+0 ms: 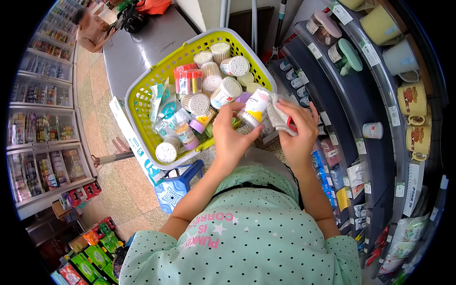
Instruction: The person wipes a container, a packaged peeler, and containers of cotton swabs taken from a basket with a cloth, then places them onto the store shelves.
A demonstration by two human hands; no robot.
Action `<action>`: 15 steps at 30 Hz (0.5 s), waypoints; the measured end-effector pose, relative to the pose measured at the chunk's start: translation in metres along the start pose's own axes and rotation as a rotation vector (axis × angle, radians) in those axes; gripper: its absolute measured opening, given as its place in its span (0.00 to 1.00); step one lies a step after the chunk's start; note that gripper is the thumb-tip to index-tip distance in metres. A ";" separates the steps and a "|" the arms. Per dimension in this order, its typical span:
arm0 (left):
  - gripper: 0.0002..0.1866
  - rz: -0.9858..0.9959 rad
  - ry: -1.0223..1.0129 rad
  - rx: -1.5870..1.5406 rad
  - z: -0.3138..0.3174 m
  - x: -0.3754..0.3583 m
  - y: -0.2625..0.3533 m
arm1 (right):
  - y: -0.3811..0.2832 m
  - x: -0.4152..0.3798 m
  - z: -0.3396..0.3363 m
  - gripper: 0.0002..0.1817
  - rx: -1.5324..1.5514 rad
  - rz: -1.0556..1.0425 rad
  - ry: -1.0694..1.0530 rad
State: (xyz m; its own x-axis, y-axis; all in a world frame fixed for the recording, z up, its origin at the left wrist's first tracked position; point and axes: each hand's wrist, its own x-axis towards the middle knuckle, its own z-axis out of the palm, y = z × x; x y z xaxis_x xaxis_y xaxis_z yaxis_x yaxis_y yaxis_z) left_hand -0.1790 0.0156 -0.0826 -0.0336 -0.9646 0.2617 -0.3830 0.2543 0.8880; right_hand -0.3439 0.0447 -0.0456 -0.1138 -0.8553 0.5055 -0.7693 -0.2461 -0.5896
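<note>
My left hand [232, 137] grips a white canister of cotton swabs [255, 106] with a yellow-marked label, thumb and fingers around its sides. It is tilted over the near right rim of a green and grey basket [142, 85]. In my right hand [300, 127] a greyish cloth [276, 117] is bunched against the canister's pink-edged end, and a bit of red shows by the fingers. Several round tubs of cotton swabs [227, 91] lie in the basket. Among them are red-lidded containers [188, 80] and teal-and-white packets [167, 111].
The basket stands on a grey surface [135, 50]. To my right, curved shelves [327, 71] carry mugs [412, 99] and a lone white tub [373, 130]. A blue stool [176, 192] is on the tiled floor below. Another person [93, 33] is at the far left.
</note>
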 end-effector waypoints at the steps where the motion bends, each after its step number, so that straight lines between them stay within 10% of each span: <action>1: 0.30 0.025 0.002 0.011 0.001 0.000 -0.001 | -0.003 -0.001 0.000 0.21 0.017 -0.027 -0.025; 10: 0.30 0.060 0.016 0.042 0.005 -0.003 -0.004 | -0.018 0.001 -0.019 0.21 0.165 -0.167 -0.302; 15: 0.32 0.120 0.045 0.100 0.005 -0.001 -0.004 | -0.005 0.020 -0.016 0.22 0.027 -0.157 -0.008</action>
State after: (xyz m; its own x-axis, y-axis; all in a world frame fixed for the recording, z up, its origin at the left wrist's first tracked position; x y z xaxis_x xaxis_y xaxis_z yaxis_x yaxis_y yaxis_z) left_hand -0.1818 0.0148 -0.0882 -0.0443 -0.9229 0.3825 -0.4689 0.3573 0.8077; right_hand -0.3526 0.0366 -0.0225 0.0116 -0.8088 0.5880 -0.7600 -0.3893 -0.5205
